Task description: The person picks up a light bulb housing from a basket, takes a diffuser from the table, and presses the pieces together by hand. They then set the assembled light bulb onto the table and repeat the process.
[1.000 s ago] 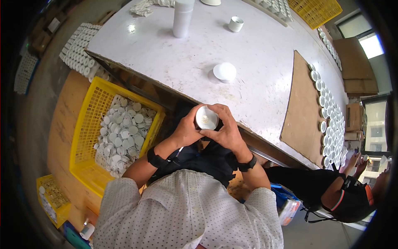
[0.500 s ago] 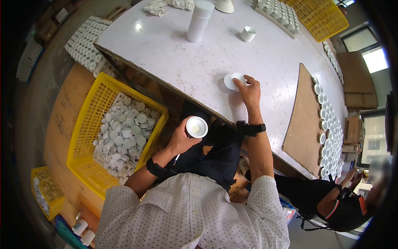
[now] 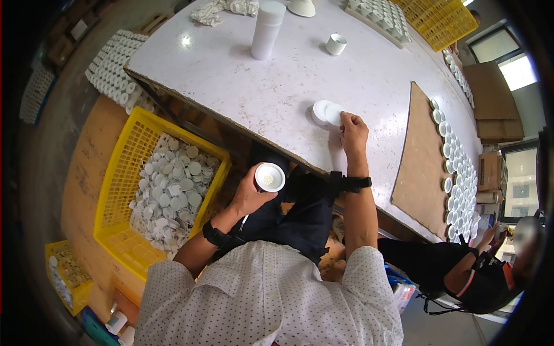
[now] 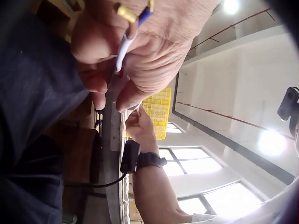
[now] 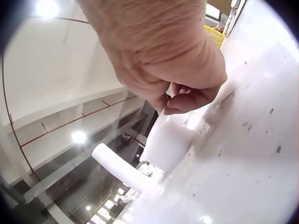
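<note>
In the head view the left hand (image 3: 249, 193) holds a round white lamp housing (image 3: 270, 177), its open face up with a yellowish dotted centre, beside the table's near edge. Over the table, the right hand (image 3: 354, 135) pinches a thin white disc (image 3: 334, 114) by its edge. That disc overlaps a small stack of white discs (image 3: 319, 111). In the left wrist view the left hand (image 4: 135, 51) has its fingers curled, with a white wire (image 4: 122, 53) ending in brass and blue tips near the palm. The right wrist view shows the disc (image 5: 168, 142) below the right hand's (image 5: 163, 60) fingertips.
A white cylinder (image 3: 267, 32) and small white cup (image 3: 336, 44) stand farther back on the table (image 3: 231, 75). Left is a yellow basket (image 3: 112, 202) of white discs; right, cardboard (image 3: 412, 167) beside rows of white rings (image 3: 456, 179). Another person (image 3: 479, 282) is at lower right.
The right hand has gone from the lamp housing to the discs on the table, and now draws one disc slightly rightward off the others. The left hand keeps the housing, lower and slightly left.
</note>
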### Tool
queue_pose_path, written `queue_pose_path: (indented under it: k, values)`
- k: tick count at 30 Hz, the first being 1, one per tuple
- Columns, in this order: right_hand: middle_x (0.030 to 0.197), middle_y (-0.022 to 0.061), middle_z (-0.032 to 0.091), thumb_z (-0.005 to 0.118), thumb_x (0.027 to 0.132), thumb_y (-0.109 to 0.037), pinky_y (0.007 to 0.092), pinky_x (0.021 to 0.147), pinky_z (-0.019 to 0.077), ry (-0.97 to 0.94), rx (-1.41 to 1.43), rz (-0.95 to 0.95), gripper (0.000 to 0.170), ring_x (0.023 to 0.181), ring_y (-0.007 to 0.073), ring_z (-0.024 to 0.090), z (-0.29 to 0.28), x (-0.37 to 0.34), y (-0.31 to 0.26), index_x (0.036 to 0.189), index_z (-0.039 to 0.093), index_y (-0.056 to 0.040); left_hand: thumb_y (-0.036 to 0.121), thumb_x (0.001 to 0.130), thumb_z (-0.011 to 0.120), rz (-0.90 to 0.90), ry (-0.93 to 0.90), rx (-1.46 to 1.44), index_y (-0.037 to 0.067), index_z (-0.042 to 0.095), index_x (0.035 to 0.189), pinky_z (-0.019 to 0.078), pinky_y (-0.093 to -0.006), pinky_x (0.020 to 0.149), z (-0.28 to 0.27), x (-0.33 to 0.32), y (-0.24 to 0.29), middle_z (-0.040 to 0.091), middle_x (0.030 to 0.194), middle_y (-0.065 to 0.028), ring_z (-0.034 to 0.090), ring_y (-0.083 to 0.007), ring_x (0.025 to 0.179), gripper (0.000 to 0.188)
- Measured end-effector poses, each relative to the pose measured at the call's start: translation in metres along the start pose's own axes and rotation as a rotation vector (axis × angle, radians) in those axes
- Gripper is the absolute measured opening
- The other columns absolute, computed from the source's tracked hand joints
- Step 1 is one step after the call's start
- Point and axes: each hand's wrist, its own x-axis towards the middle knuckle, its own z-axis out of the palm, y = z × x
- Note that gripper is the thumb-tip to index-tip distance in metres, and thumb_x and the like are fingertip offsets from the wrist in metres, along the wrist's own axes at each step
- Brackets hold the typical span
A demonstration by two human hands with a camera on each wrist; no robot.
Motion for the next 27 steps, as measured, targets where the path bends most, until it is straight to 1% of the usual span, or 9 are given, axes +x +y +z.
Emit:
queue_pose_path:
  k: [4,7,10,12,15,18,20,23,27]
  values:
    - [0.065,0.0034,0.054,0.061,0.083,-0.013,0.0173,0.047,0.0376,-0.004,0.296,0.127,0.017,0.056,0.0090,0.052,-0.016,-0.018,0.003,0.093,0.053,-0.0009,0.004,0.064,0.073,0.038,-0.012,-0.055,0.001,0.042,0.121,0.0426,-0.0309,0.090,-0.001,0.002,0.002,0.056,0.110,-0.0117,0.054,-0.0194,0.104,0.065]
    - [0.071,0.0054,0.057,0.059,0.083,-0.007,0.0178,0.047,0.0393,-0.026,0.469,0.110,0.022,0.058,0.0100,0.055,-0.020,-0.041,0.007,0.101,0.050,0.0004,0.002,0.064,0.072,0.074,-0.054,-0.073,0.001,0.042,0.121,0.0424,-0.0305,0.090,0.002,0.008,0.010,0.056,0.110,-0.0109,0.053,-0.0184,0.104,0.065]
    - [0.075,0.0061,0.058,0.059,0.082,-0.003,0.0181,0.048,0.0407,-0.058,0.521,0.106,0.024,0.059,0.0097,0.056,-0.021,-0.063,0.002,0.104,0.049,0.0010,0.001,0.064,0.072,0.064,-0.116,-0.120,0.001,0.042,0.122,0.0421,-0.0301,0.090,0.009,0.018,0.020,0.056,0.111,-0.0101,0.053,-0.0175,0.104,0.065]
    - [0.074,0.0051,0.058,0.060,0.083,-0.005,0.0178,0.050,0.0409,-0.030,0.528,0.116,0.021,0.059,0.0090,0.055,-0.023,-0.076,0.006,0.102,0.052,0.0001,0.000,0.064,0.071,0.052,-0.150,-0.125,0.001,0.042,0.122,0.0419,-0.0298,0.090,0.015,0.023,0.030,0.055,0.111,-0.0097,0.052,-0.0171,0.104,0.065]
    - [0.071,0.0015,0.058,0.061,0.084,-0.011,0.0183,0.050,0.0399,-0.084,0.504,0.159,0.012,0.055,0.0074,0.051,-0.026,-0.094,0.015,0.092,0.057,-0.0027,-0.001,0.065,0.070,0.103,-0.183,-0.073,0.002,0.042,0.123,0.0423,-0.0290,0.089,0.024,0.029,0.046,0.054,0.112,-0.0078,0.051,-0.0152,0.104,0.064]
    - [0.071,0.0009,0.057,0.061,0.085,-0.012,0.0183,0.049,0.0392,-0.171,0.521,0.203,0.013,0.055,0.0069,0.050,-0.025,-0.112,0.022,0.093,0.057,-0.0027,-0.002,0.065,0.069,0.101,-0.203,-0.060,0.002,0.041,0.123,0.0425,-0.0282,0.088,0.030,0.034,0.052,0.053,0.113,-0.0078,0.051,-0.0145,0.105,0.064]
    - [0.069,-0.0003,0.056,0.061,0.084,-0.013,0.0180,0.047,0.0389,-0.213,0.524,0.234,0.014,0.054,0.0058,0.048,-0.021,-0.125,0.026,0.093,0.058,-0.0027,-0.003,0.066,0.068,0.070,-0.223,-0.138,0.002,0.039,0.125,0.0423,-0.0280,0.089,0.036,0.036,0.047,0.052,0.114,-0.0077,0.050,-0.0148,0.106,0.066]
    - [0.067,-0.0016,0.056,0.064,0.083,-0.015,0.0172,0.047,0.0393,-0.263,0.365,0.216,0.016,0.053,0.0036,0.048,-0.013,-0.138,0.031,0.092,0.061,-0.0022,-0.009,0.066,0.062,0.000,-0.325,-0.358,0.001,0.031,0.131,0.0379,-0.0294,0.096,0.043,0.036,0.045,0.044,0.122,-0.0094,0.044,-0.0173,0.114,0.072]
    - [0.070,-0.0007,0.057,0.067,0.081,-0.013,0.0170,0.049,0.0410,-0.255,0.303,0.203,0.019,0.058,0.0038,0.050,-0.005,-0.143,0.026,0.093,0.059,-0.0009,-0.004,0.069,0.064,0.041,-0.348,-0.300,0.000,0.031,0.131,0.0375,-0.0296,0.096,0.045,0.032,0.044,0.045,0.121,-0.0104,0.044,-0.0176,0.114,0.070]
